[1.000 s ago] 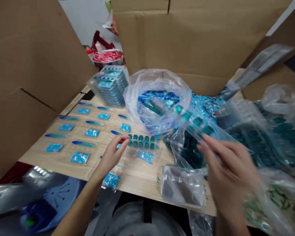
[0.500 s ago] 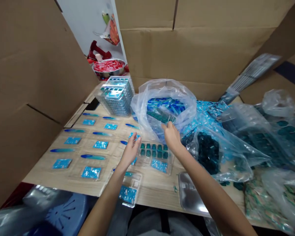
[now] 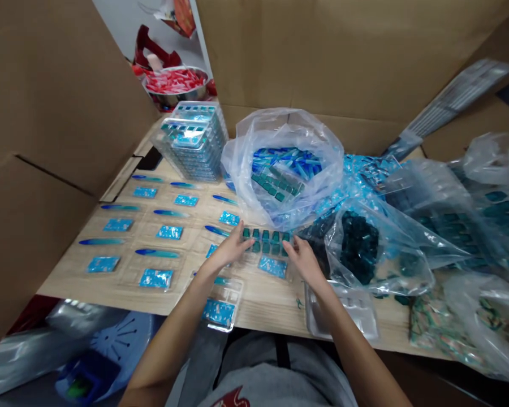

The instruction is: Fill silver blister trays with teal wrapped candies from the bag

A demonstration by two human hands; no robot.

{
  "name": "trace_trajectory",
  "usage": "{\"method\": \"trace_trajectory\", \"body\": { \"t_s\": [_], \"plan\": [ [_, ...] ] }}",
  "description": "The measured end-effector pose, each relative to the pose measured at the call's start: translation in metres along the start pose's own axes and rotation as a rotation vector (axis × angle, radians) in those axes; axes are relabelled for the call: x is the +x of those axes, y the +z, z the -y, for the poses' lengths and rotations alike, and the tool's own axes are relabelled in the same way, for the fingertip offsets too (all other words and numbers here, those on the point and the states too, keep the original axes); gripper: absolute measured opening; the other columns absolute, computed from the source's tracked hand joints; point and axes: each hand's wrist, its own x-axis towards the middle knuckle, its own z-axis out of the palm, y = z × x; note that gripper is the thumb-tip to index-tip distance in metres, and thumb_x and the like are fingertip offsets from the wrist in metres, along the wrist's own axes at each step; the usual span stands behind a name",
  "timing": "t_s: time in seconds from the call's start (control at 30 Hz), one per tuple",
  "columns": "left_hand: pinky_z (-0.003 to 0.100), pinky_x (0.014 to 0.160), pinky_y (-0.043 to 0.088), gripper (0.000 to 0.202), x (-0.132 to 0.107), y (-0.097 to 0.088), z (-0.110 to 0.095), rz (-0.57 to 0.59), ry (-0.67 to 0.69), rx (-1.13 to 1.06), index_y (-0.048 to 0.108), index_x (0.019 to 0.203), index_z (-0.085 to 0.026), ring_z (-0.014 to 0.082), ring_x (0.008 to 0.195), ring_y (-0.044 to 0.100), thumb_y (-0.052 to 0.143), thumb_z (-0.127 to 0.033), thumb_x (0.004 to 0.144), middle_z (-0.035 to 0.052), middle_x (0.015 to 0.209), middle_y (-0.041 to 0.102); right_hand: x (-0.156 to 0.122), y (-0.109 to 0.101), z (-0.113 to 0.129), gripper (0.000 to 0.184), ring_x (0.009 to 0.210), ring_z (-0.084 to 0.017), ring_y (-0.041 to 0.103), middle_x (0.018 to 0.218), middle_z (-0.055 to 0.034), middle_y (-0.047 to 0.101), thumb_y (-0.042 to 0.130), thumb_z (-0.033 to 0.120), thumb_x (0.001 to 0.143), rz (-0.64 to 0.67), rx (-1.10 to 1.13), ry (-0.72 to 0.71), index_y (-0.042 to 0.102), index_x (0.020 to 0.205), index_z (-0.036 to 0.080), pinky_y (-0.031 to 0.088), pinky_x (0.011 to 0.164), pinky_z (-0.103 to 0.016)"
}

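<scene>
My left hand (image 3: 232,247) grips the left edge of a clear plastic tray (image 3: 253,264), fingers curled at its upper corner. At the opposite edge my right hand (image 3: 304,260) is closed on the same tray. Two rows of dark green pieces (image 3: 265,236) fill its upper part, and a blue patterned packet (image 3: 272,266) lies in the lower part. Just behind stands an open plastic bag (image 3: 275,121) of slim blue pieces (image 3: 288,158). Across its mouth rests a clear holder with more green pieces (image 3: 275,186).
Several trays with blue packets (image 3: 156,278) and slim blue pieces cover the left side. A stack of filled trays (image 3: 195,150) stands behind them. To the right are a bag of dark green pieces (image 3: 358,249) and an unfilled clear tray (image 3: 365,316). Cardboard walls (image 3: 343,62) enclose the table.
My right hand has left the holder of green pieces at the bag and come down to the tray's right edge. My left hand has closed on the left edge. The view has shifted.
</scene>
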Motion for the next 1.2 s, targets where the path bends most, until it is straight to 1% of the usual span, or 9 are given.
{"method": "trace_trajectory", "body": {
  "t_s": [0.13,0.3,0.57,0.77,0.9,0.97,1.03,1.13,1.2],
  "plan": [
    [0.045,0.118,0.018,0.058,-0.001,0.005,-0.006,0.024,-0.032,0.055,0.050,0.130,-0.013,0.0285,0.142,0.029,0.065,-0.023,0.074,0.0166,0.147,0.042,0.002,0.005,-0.003,0.036,0.093,-0.028,0.065,0.101,-0.0139,0.068,0.060,0.033,0.076,-0.009,0.143,0.055,0.064,0.107,0.014,0.048,0.089,-0.047],
    [0.044,0.117,0.021,0.057,-0.030,0.011,-0.008,0.009,-0.051,0.060,0.039,0.138,-0.016,0.0244,0.142,0.029,0.053,-0.019,0.083,0.0145,0.152,0.035,-0.009,0.004,-0.007,0.032,0.084,-0.022,0.066,0.097,-0.0101,0.067,0.058,0.021,0.071,-0.011,0.340,0.149,0.059,0.103,0.017,0.053,0.081,-0.040],
    [0.043,0.119,0.017,0.054,-0.065,0.022,-0.011,-0.123,-0.088,0.031,0.038,0.139,-0.019,0.0237,0.144,0.025,0.048,-0.020,0.087,0.0110,0.152,0.035,-0.012,0.000,-0.001,0.027,0.081,-0.020,0.065,0.082,-0.0016,0.066,0.060,0.014,0.060,0.041,0.595,0.260,0.057,0.086,0.021,0.051,0.084,-0.041],
    [0.041,0.116,0.026,0.044,-0.081,0.013,-0.035,-0.182,-0.066,-0.035,0.046,0.131,-0.020,0.0224,0.139,0.036,0.047,-0.026,0.088,0.0106,0.146,0.045,-0.040,-0.023,0.019,0.040,0.092,-0.022,0.066,0.099,-0.0062,0.067,0.065,0.027,0.064,0.084,0.787,0.324,0.058,0.103,0.022,0.053,0.081,-0.039],
    [0.041,0.115,0.030,0.037,-0.095,-0.003,-0.063,-0.114,-0.007,-0.087,0.055,0.123,-0.022,0.0226,0.135,0.042,0.051,-0.030,0.087,0.0078,0.139,0.053,-0.064,-0.052,0.046,0.058,0.079,-0.019,0.069,0.092,-0.0027,0.070,0.071,0.025,0.063,0.317,0.967,0.420,0.056,0.119,0.027,0.057,0.073,-0.039],
    [0.041,0.112,0.034,0.035,-0.084,-0.009,-0.079,-0.050,0.040,-0.105,0.058,0.120,-0.023,0.0230,0.130,0.048,0.054,-0.029,0.086,0.0073,0.133,0.058,-0.067,-0.065,0.060,0.061,0.083,-0.019,0.068,0.100,-0.0031,0.069,0.075,0.023,0.062,0.381,1.031,0.430,0.056,0.120,0.029,0.057,0.073,-0.038],
    [0.040,0.109,0.038,0.033,-0.055,-0.012,-0.095,-0.072,0.099,-0.122,0.059,0.118,-0.021,0.0236,0.125,0.052,0.055,-0.030,0.086,0.0080,0.129,0.060,-0.059,-0.071,0.071,0.058,0.087,-0.020,0.067,0.104,-0.0029,0.068,0.077,0.022,0.062,0.324,1.049,0.363,0.058,0.117,0.029,0.056,0.075,-0.038],
    [0.039,0.112,0.033,0.031,0.009,-0.010,-0.109,-0.400,0.174,-0.112,0.055,0.118,-0.019,0.0230,0.131,0.045,0.051,-0.028,0.089,0.0102,0.133,0.054,-0.025,-0.064,0.082,0.055,0.085,-0.020,0.067,0.099,-0.0019,0.067,0.073,0.025,0.065,0.137,1.043,0.216,0.055,0.117,0.028,0.056,0.076,-0.039],
    [0.038,0.116,0.024,0.050,0.051,-0.006,-0.110,-0.569,0.099,-0.074,0.048,0.125,-0.015,0.0256,0.140,0.030,0.065,-0.021,0.078,0.0145,0.141,0.043,0.007,-0.049,0.088,0.053,0.086,-0.021,0.066,0.099,-0.0033,0.065,0.067,0.027,0.070,-0.035,0.955,0.096,0.050,0.120,0.026,0.055,0.076,-0.040]
  ]
}}
